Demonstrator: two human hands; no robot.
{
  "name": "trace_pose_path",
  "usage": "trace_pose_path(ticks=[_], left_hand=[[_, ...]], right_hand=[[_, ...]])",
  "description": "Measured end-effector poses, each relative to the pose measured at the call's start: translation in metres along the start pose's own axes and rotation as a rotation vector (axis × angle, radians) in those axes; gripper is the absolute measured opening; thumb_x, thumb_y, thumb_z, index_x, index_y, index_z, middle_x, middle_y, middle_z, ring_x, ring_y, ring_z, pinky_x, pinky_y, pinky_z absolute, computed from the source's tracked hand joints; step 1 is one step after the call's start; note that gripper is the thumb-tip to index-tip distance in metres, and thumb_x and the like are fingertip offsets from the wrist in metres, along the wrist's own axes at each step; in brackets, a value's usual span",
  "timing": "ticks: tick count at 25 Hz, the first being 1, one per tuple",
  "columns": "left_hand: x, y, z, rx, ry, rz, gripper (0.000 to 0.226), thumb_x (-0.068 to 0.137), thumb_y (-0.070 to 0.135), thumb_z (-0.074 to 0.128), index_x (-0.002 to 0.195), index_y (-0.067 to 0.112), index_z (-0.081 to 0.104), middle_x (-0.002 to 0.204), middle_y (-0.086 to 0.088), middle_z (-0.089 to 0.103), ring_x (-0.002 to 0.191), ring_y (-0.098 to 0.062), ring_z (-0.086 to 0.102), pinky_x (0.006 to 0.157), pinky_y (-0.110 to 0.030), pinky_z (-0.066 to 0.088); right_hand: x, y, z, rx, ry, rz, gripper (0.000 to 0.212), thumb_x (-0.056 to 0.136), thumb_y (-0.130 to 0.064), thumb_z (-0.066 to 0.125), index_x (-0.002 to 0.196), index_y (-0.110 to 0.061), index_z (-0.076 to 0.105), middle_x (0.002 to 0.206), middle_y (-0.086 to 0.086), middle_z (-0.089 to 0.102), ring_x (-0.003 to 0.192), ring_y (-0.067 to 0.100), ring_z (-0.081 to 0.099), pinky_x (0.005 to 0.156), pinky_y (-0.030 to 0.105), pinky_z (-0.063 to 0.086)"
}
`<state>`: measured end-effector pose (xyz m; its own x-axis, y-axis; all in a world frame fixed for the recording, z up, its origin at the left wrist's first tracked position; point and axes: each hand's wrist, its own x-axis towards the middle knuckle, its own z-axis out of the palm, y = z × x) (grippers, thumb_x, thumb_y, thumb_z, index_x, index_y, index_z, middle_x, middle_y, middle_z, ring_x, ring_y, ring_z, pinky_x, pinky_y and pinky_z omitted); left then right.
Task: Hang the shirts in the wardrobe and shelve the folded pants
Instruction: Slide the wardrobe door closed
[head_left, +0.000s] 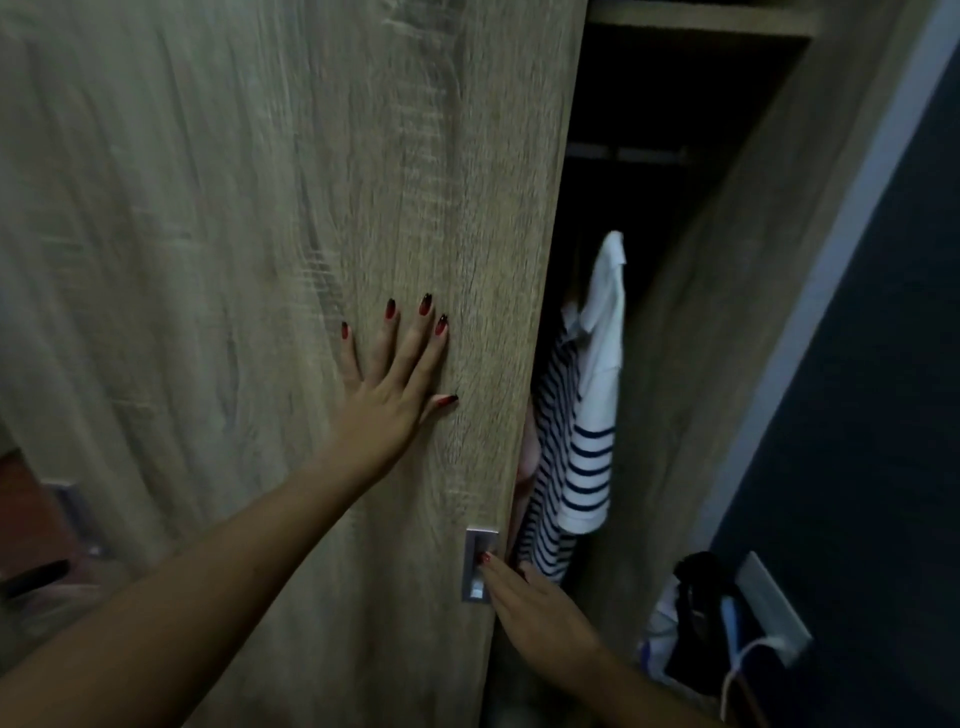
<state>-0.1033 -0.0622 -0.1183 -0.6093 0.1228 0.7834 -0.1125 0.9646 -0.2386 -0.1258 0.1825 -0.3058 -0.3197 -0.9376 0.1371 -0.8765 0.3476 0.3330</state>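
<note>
My right hand (530, 597) is nearest, one fingertip in the metal handle (479, 566) at the wardrobe door's (260, 208) right edge; whether it grips I cannot tell. My left hand (400, 379) presses flat on the door, fingers spread. Past that edge hang a striped shirt (553, 467) and a white shirt (602, 358).

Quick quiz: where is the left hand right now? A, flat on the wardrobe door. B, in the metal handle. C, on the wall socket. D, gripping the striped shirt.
A: the left hand lies with straight, spread fingers flat on the wardrobe door, above the metal handle where the right hand reaches.
</note>
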Motion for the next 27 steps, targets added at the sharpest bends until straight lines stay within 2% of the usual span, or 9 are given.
trace_pose_path(ticks=[3, 6, 9, 11, 14, 18, 22, 24, 27], left_hand=[[0.014, 0.04, 0.003, -0.024, 0.027, 0.013, 0.072, 0.098, 0.054, 0.027, 0.151, 0.017, -0.002, 0.158, -0.002, -0.019, 0.147, -0.032, -0.011, 0.112, -0.065, -0.007], [0.025, 0.077, 0.004, -0.04, 0.019, 0.02, 0.071, 0.098, 0.054, 0.027, 0.152, 0.018, -0.003, 0.158, -0.001, -0.021, 0.146, -0.031, -0.014, 0.112, -0.064, -0.009], [0.035, 0.105, 0.003, -0.064, 0.008, 0.021, 0.071, 0.098, 0.054, 0.027, 0.152, 0.019, -0.004, 0.157, 0.001, -0.023, 0.146, -0.03, -0.015, 0.112, -0.064, -0.007], [0.04, 0.121, 0.003, -0.073, 0.005, 0.022, 0.072, 0.098, 0.054, 0.029, 0.151, 0.02, -0.005, 0.157, 0.001, -0.021, 0.146, -0.03, -0.013, 0.113, -0.063, -0.006], [0.046, 0.14, -0.001, -0.068, -0.009, 0.028, 0.072, 0.098, 0.053, 0.03, 0.151, 0.02, -0.006, 0.158, -0.001, -0.015, 0.146, -0.031, -0.01, 0.113, -0.064, -0.003], [0.051, 0.153, -0.006, -0.088, -0.044, 0.037, 0.069, 0.099, 0.05, 0.031, 0.151, 0.019, -0.002, 0.161, -0.005, -0.003, 0.145, -0.033, -0.009, 0.113, -0.065, -0.001], [0.051, 0.156, -0.014, -0.11, -0.084, 0.044, 0.068, 0.099, 0.046, 0.034, 0.152, 0.019, 0.001, 0.161, -0.005, -0.003, 0.146, -0.032, -0.011, 0.113, -0.065, 0.001], [0.05, 0.154, -0.019, -0.102, -0.106, 0.059, 0.067, 0.099, 0.045, 0.034, 0.152, 0.019, 0.001, 0.161, -0.004, -0.005, 0.146, -0.032, -0.01, 0.114, -0.065, 0.003], [0.049, 0.148, -0.027, -0.099, -0.145, 0.118, 0.064, 0.1, 0.041, 0.033, 0.152, 0.018, 0.004, 0.161, -0.003, -0.001, 0.147, -0.031, -0.005, 0.115, -0.062, 0.007]], right_hand=[[-0.029, 0.012, 0.014, 0.025, 0.049, 0.103, 0.048, 0.06, -0.028, 0.078, 0.107, -0.018, 0.073, 0.115, -0.003, 0.07, 0.112, 0.012, 0.062, 0.086, 0.029, 0.055], [-0.055, 0.027, 0.014, 0.065, 0.128, 0.191, 0.049, 0.071, -0.021, 0.057, 0.118, -0.011, 0.066, 0.118, -0.001, 0.068, 0.114, 0.014, 0.054, 0.081, 0.026, 0.055], [-0.077, 0.037, 0.009, 0.119, 0.119, 0.339, 0.082, 0.073, -0.015, 0.039, 0.146, 0.003, 0.007, 0.13, 0.005, 0.058, 0.119, 0.016, 0.048, 0.079, 0.028, 0.056], [-0.095, 0.045, 0.006, 0.065, 0.115, 0.347, 0.083, 0.073, -0.01, 0.033, 0.146, 0.002, -0.006, 0.145, 0.011, 0.042, 0.128, 0.02, 0.038, 0.084, 0.033, 0.057], [-0.119, 0.061, 0.004, 0.029, 0.119, 0.292, 0.089, 0.073, -0.008, 0.053, 0.146, 0.002, 0.002, 0.158, 0.018, -0.001, 0.137, 0.027, 0.032, 0.099, 0.04, 0.047], [-0.132, 0.072, 0.015, -0.095, 0.156, 0.303, 0.081, 0.076, -0.004, 0.041, 0.147, 0.0, 0.004, 0.157, 0.017, -0.011, 0.137, 0.026, 0.028, 0.116, 0.045, 0.013], [-0.132, 0.072, 0.01, -0.12, 0.059, 0.382, 0.087, 0.065, -0.009, 0.071, 0.142, -0.002, 0.03, 0.157, 0.013, -0.003, 0.14, 0.026, 0.023, 0.112, 0.051, 0.023], [-0.129, 0.066, 0.004, -0.128, 0.025, 0.42, 0.083, 0.066, -0.016, 0.075, 0.14, -0.003, 0.038, 0.157, 0.015, -0.009, 0.139, 0.027, 0.024, 0.111, 0.052, 0.028], [-0.124, 0.06, 0.002, -0.1, -0.007, 0.476, 0.086, 0.063, -0.02, 0.078, 0.138, -0.001, 0.04, 0.157, 0.017, -0.009, 0.136, 0.028, 0.028, 0.108, 0.048, 0.022]])
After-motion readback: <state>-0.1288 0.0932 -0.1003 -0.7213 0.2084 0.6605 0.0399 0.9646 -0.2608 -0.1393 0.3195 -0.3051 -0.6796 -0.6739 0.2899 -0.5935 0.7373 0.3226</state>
